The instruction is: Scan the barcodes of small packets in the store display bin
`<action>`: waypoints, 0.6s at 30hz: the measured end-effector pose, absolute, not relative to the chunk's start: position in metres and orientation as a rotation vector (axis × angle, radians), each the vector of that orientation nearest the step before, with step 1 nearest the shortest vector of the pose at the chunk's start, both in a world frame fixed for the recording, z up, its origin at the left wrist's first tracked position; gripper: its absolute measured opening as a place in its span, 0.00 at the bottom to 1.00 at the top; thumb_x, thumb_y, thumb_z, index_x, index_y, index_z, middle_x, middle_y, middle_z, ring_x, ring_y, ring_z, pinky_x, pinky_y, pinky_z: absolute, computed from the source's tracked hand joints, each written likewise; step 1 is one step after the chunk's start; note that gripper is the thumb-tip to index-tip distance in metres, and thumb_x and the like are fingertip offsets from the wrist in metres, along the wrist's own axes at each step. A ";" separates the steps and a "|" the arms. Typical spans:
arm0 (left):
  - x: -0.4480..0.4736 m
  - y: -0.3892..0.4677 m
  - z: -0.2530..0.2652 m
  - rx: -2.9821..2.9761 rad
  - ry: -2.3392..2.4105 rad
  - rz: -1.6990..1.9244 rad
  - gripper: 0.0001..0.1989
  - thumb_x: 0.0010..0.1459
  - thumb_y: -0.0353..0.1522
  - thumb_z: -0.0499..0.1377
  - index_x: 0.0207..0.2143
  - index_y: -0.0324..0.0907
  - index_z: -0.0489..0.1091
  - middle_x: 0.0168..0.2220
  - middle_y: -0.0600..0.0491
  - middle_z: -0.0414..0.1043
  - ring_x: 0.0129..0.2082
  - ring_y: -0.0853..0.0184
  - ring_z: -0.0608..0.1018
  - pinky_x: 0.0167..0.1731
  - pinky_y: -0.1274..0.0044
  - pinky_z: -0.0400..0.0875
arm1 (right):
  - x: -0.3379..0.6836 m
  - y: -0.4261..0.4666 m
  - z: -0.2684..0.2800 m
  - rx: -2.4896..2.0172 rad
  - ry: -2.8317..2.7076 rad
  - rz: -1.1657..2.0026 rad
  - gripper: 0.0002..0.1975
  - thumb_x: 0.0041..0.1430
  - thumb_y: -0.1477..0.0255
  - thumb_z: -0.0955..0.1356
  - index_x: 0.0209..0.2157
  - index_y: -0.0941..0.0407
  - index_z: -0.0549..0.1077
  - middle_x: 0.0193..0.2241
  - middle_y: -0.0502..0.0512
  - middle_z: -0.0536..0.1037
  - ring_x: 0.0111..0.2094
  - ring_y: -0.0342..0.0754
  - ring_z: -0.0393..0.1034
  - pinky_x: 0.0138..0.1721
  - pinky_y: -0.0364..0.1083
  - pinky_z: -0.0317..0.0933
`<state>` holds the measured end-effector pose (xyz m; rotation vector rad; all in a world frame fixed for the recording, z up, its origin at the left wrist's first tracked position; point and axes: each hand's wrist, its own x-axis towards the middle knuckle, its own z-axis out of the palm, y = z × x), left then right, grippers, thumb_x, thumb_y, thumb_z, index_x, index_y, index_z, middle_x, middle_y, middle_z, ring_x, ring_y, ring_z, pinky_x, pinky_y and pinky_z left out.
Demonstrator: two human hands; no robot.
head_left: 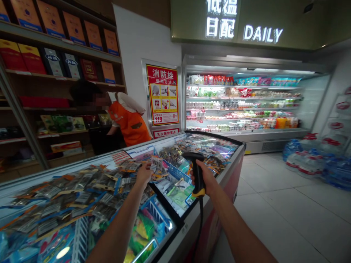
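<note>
My right hand (205, 176) is wrapped round the grip of a black and yellow barcode scanner (197, 173), held upright with its cable hanging down. Its head points left, toward my left hand (144, 173). That hand pinches a small snack packet (157, 165) with a pale printed label, just above the glass top of the chest freezer (231, 160). Many similar flat packets (82, 197) with dark fronts and orange or blue edges lie spread over the glass to the left. More packets (178, 153) lie around the far side of the scanner.
Bagged goods in blue and white baskets (80, 233) show through the freezer glass. Behind it a person in an orange apron (128, 122) bends beside shelves of boxes (51, 20). A lit refrigerated display (241, 98) stands at the back. Bottled water packs (308, 162) sit on the tiled floor (274, 204).
</note>
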<state>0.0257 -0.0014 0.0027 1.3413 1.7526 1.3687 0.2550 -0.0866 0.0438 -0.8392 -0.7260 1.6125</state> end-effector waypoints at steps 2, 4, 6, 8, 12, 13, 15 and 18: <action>0.011 -0.008 0.003 1.404 1.904 1.304 0.18 0.40 0.22 0.53 0.37 0.41 0.67 0.28 0.52 0.72 0.25 0.68 0.73 0.24 0.80 0.64 | 0.253 -0.086 0.043 -0.843 -0.728 1.610 0.12 0.50 0.62 0.62 0.27 0.58 0.64 0.14 0.47 0.66 0.13 0.39 0.60 0.13 0.39 0.54; -0.003 -0.014 0.005 1.462 2.082 1.254 0.18 0.41 0.24 0.54 0.38 0.42 0.67 0.30 0.51 0.72 0.29 0.65 0.73 0.28 0.77 0.65 | 0.251 -0.086 0.043 -0.843 -0.727 1.612 0.12 0.51 0.62 0.62 0.26 0.57 0.64 0.14 0.47 0.66 0.13 0.39 0.59 0.13 0.39 0.54; -0.016 -0.020 0.010 1.508 2.225 1.233 0.18 0.42 0.25 0.54 0.39 0.42 0.66 0.31 0.50 0.72 0.33 0.62 0.73 0.33 0.75 0.65 | 0.249 -0.085 0.043 -0.851 -0.720 1.613 0.12 0.51 0.62 0.61 0.26 0.57 0.64 0.14 0.47 0.66 0.13 0.39 0.59 0.13 0.39 0.54; -0.026 -0.027 0.016 1.521 2.326 1.214 0.18 0.45 0.26 0.52 0.41 0.42 0.66 0.33 0.48 0.72 0.35 0.60 0.73 0.34 0.73 0.64 | 0.249 -0.085 0.042 -0.857 -0.711 1.616 0.12 0.51 0.62 0.61 0.25 0.57 0.64 0.14 0.47 0.66 0.13 0.39 0.59 0.13 0.39 0.54; -0.034 -0.041 0.023 1.529 2.544 1.138 0.18 0.47 0.30 0.51 0.43 0.42 0.65 0.39 0.44 0.69 0.38 0.56 0.71 0.34 0.69 0.64 | 0.252 -0.083 0.041 -0.851 -0.689 1.608 0.12 0.52 0.63 0.61 0.26 0.58 0.64 0.13 0.47 0.66 0.12 0.39 0.59 0.12 0.39 0.54; -0.033 -0.043 0.024 1.552 2.624 1.128 0.19 0.47 0.30 0.51 0.43 0.41 0.65 0.41 0.43 0.67 0.40 0.54 0.70 0.35 0.68 0.64 | 0.254 -0.082 0.041 -0.850 -0.681 1.601 0.12 0.52 0.63 0.61 0.26 0.58 0.64 0.13 0.47 0.66 0.12 0.39 0.59 0.12 0.38 0.54; -0.027 -0.047 0.024 1.626 2.780 1.152 0.19 0.46 0.30 0.51 0.43 0.40 0.65 0.43 0.42 0.64 0.43 0.52 0.66 0.37 0.65 0.62 | 0.259 -0.082 0.040 -0.842 -0.666 1.587 0.12 0.52 0.63 0.61 0.25 0.58 0.64 0.13 0.47 0.66 0.12 0.39 0.59 0.12 0.38 0.54; -0.007 -0.046 0.023 1.808 2.823 1.263 0.19 0.47 0.30 0.52 0.44 0.40 0.64 0.47 0.44 0.61 0.46 0.52 0.63 0.41 0.64 0.58 | 0.270 -0.082 0.037 -0.822 -0.656 1.561 0.12 0.52 0.63 0.61 0.24 0.58 0.64 0.13 0.47 0.65 0.12 0.39 0.59 0.12 0.38 0.53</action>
